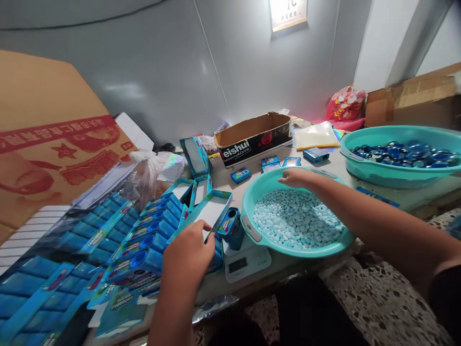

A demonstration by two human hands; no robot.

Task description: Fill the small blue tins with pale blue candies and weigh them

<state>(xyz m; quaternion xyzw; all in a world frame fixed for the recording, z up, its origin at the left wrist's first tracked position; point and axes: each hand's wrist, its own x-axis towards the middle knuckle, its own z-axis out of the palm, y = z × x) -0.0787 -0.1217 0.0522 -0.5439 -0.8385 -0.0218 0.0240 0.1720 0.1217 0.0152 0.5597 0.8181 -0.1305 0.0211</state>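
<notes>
My left hand pinches the near corner of an open blue cardboard display box with a white inside. Just right of its fingertips, a small blue tin-like container with a round opening in its top stands on a white digital scale. Over the far side of a turquoise basin, my right hand is closed, its fingers curled; whatever they hold is hidden. Pale blue and white candies lie in the basin below it.
Packed blue containers fill the left side, before a large carton. Several loose blue containers lie behind the basin, near a black open box. Another basin at right holds shiny blue lids.
</notes>
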